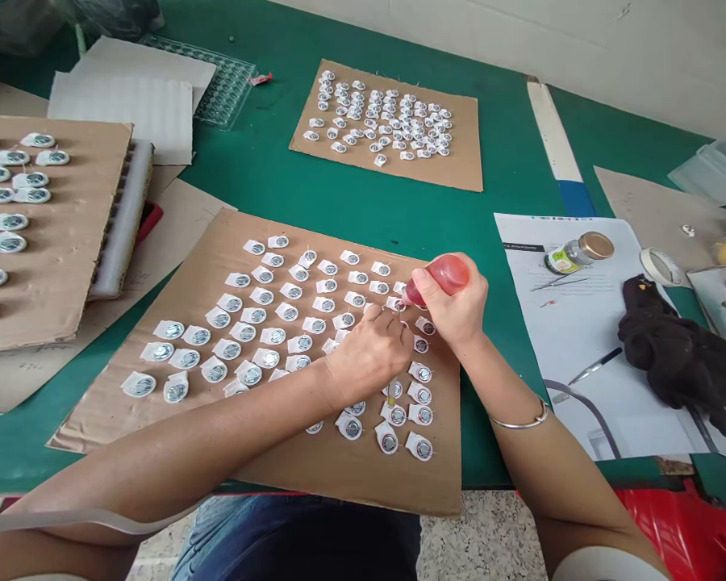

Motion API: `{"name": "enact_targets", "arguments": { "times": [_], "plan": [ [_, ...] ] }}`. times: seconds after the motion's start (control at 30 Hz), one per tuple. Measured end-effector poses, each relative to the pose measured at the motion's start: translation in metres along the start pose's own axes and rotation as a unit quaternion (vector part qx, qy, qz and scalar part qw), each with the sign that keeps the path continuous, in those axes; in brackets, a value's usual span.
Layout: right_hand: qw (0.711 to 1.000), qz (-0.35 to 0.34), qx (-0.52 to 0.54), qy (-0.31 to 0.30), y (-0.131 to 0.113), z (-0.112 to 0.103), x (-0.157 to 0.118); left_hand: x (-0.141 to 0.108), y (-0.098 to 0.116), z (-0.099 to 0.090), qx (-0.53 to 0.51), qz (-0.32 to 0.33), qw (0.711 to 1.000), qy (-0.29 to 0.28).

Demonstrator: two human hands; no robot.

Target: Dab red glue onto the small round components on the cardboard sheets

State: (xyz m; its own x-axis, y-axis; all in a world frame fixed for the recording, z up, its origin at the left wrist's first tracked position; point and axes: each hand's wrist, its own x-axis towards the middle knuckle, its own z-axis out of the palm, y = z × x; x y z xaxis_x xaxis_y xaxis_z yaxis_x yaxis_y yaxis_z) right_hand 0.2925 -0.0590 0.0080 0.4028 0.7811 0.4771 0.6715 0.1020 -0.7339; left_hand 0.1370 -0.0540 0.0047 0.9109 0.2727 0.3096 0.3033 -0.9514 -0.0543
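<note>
Red translucent squeeze bulb (450,274) pinched in my right grip (453,303), nozzle (405,298) at white tabbed disc (394,304), likely dispensing; calls for steady tip. Left grip (372,355) alongside, pinch hidden, cannot tell.

On the table (496,137), rows of discs (214,369) lie on the near cardboard sheet (315,468), at the front edge. Behind it, slightly right, another cardboard sheet (460,169) bears more discs. To the left, a disc-covered board (48,298) rests on a foam slab (124,218); behind these, a moulded tray (227,89) lies partly under flat sheets (133,113). To the right, a printed paper (526,323) carries a jar (572,254) toward its back and a bundled cloth (671,347) across its right side.
</note>
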Motion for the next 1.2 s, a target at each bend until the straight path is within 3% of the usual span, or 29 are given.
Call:
{"name": "enact_targets", "arguments": {
  "times": [1.2],
  "plan": [
    [0.999,-0.003,-0.022,0.038,0.0076,0.0009,0.0032,0.0007,-0.0029,-0.0066,-0.039,-0.007,0.998,-0.041]
  ]
}}
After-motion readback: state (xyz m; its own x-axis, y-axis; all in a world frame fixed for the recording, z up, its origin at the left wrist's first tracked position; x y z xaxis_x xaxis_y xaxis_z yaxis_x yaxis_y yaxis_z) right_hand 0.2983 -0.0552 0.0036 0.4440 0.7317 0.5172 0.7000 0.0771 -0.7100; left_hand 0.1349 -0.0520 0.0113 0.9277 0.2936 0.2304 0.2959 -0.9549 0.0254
